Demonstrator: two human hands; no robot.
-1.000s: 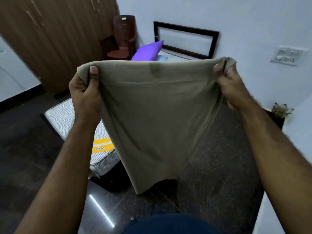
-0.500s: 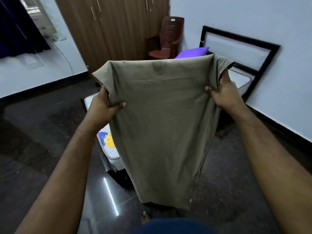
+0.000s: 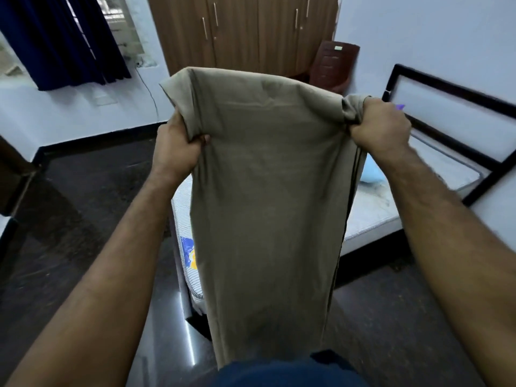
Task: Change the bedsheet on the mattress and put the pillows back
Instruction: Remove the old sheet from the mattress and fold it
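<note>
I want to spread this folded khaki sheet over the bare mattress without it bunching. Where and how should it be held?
Probably as it is held now: by the two ends of the top edge, from the near side. The left hand and right hand bunch the sheet near its upper corners, so the folded cloth hangs flat and can be flung over the mattress.

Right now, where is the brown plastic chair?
In the head view the brown plastic chair stands upper right, in the far corner between the wooden wardrobe and the bed's black headboard.
</note>
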